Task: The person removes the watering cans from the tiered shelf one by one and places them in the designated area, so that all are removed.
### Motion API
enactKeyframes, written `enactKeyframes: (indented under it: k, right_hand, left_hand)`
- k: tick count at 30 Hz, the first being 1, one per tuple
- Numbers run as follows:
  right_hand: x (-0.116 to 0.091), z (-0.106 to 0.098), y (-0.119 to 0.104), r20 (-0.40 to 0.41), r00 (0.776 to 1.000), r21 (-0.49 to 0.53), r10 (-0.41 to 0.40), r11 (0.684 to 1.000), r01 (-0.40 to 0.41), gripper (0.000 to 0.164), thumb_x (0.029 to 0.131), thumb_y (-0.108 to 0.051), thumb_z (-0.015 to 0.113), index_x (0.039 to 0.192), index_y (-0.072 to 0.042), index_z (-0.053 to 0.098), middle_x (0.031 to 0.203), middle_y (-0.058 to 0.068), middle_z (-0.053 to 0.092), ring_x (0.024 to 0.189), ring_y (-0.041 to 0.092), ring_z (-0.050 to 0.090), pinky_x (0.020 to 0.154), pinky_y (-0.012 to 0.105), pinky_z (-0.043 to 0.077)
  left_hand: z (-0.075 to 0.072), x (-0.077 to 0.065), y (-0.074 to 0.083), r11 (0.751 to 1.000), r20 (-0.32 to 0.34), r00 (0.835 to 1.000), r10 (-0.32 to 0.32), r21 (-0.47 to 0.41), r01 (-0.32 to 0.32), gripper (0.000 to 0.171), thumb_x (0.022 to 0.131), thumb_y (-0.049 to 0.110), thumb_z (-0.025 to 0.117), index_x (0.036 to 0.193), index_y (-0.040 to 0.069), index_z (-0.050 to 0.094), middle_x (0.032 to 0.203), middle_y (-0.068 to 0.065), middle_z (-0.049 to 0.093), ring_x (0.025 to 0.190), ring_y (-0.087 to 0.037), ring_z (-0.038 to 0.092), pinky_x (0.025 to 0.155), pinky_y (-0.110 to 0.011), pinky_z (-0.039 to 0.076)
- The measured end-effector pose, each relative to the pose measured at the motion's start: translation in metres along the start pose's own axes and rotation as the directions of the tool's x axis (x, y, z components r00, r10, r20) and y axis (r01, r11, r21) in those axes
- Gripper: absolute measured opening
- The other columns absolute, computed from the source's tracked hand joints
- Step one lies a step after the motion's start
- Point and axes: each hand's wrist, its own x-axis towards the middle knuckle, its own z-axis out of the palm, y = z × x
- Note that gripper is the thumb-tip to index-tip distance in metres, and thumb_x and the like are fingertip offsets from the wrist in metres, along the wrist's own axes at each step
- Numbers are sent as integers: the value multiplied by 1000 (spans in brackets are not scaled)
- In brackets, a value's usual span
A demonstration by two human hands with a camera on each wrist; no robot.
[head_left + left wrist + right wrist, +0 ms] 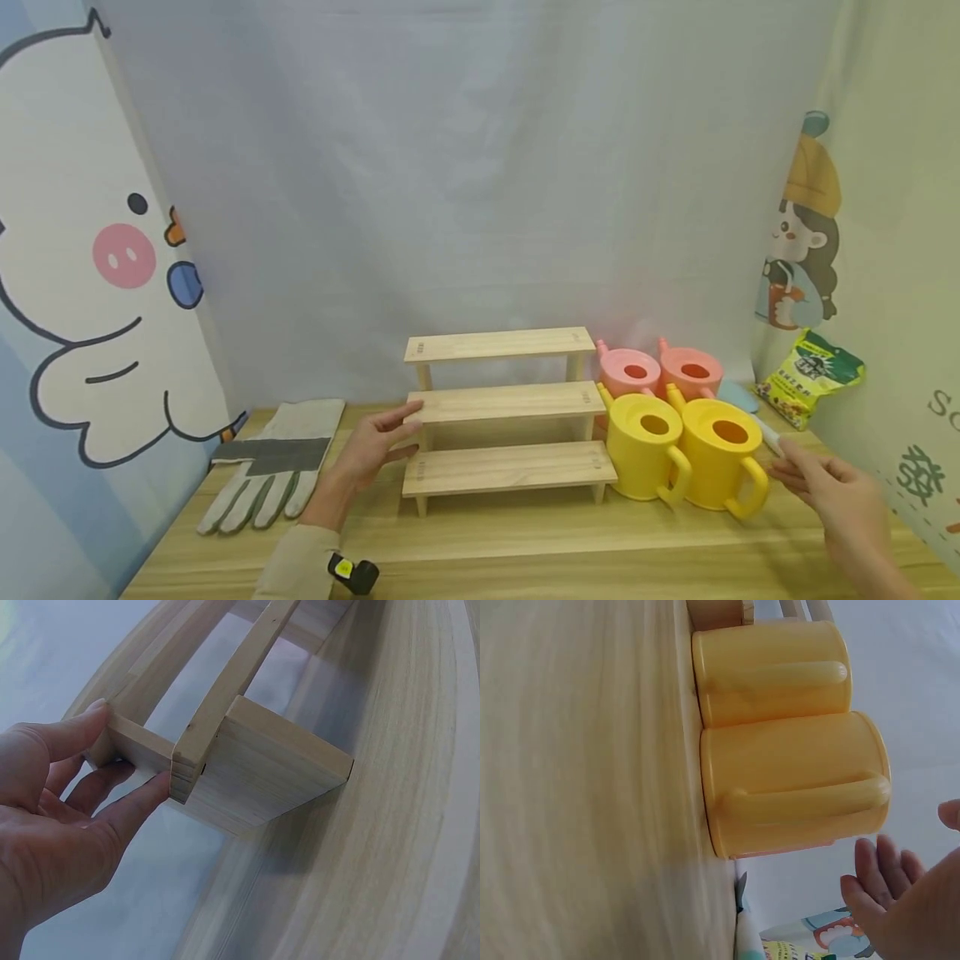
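A three-tier wooden shelf (pixel 510 403) stands on the table. My left hand (pixel 377 442) holds its left end at the middle board; in the left wrist view the thumb and fingers (pixel 135 806) lie about the board ends. Right of the shelf are two yellow watering cans (pixel 643 450), side by side with their handles toward me, and two pink watering cans (pixel 628 367) behind them. My right hand (pixel 843 496) hovers right of the nearer yellow can (pixel 795 787), fingers relaxed, holding nothing.
A grey and white work glove (pixel 288 450) lies at the left. Behind the right hand lies a tool with a blue blade (pixel 738 397) and white handle, near a green and yellow packet (pixel 806 377) by the right wall. A pale curtain (pixel 480 183) hangs behind the shelf.
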Motion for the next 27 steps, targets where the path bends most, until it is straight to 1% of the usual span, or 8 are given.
enactKeyframes:
  k: [3,6,9,12,16,20,23,27]
  right_hand:
    - [-6,3,-7,-81,988,70,-129,988,135,20,90,-35,77,90,-15,76,76,-10,74,72,2,71,69,9,54]
    - [-8,10,-17,-163,956,-10,-245,969,246,16,91,-31,76,96,-16,77,78,-13,74,74,-3,69,73,3,48]
    - [-7,18,-24,-174,918,-94,-356,934,345,15,94,-27,74,101,-14,77,80,-13,75,75,-6,68,76,1,46]
    - [-6,27,-26,-121,894,45,-431,897,439,14,93,-12,73,101,-1,76,84,-5,76,76,1,71,77,7,52]
    - [-7,41,-21,-53,869,130,-491,860,494,16,93,-3,71,102,9,72,86,-4,76,80,5,72,79,11,55]
    - [-7,55,-22,14,836,-28,-549,835,549,25,96,-10,69,111,10,69,93,-10,76,85,2,71,79,10,54]
    - [-6,63,-24,93,820,-94,-565,815,572,32,98,-16,67,118,9,67,100,-12,75,90,1,70,79,13,56]
    - [-4,71,-23,205,825,-68,-526,834,548,34,99,-18,66,123,6,66,105,-14,73,95,-1,68,81,12,55]
  left_hand:
    - [-1,-1,1,1000,0,1000,-6,-3,6,54,101,15,62,149,0,45,161,-18,26,147,-37,24,102,-45,52]
    - [0,-1,3,1000,0,1000,-8,-10,8,54,101,15,62,149,0,45,161,-18,26,146,-38,27,102,-45,51]
    - [1,-2,4,1000,0,1000,-5,-11,5,53,101,15,62,149,-1,45,161,-19,26,145,-38,29,103,-46,51]
    - [2,-2,5,1000,3,1000,-9,-15,9,53,101,14,62,149,-2,44,161,-19,26,145,-38,28,103,-46,50]
    - [4,-2,6,1000,8,1000,-14,-11,14,53,101,14,62,149,-2,44,162,-19,23,147,-37,23,103,-46,50]
    - [5,-2,7,1000,-18,1000,-20,5,20,52,101,15,62,148,-1,46,161,-21,24,144,-39,30,102,-47,51]
    - [5,-4,7,999,-32,999,-20,31,21,52,101,16,63,147,-1,48,160,-21,28,141,-40,36,103,-49,50]
    - [5,-5,6,997,-22,1000,-3,76,4,52,100,18,65,146,1,50,158,-20,33,139,-39,39,105,-48,48]
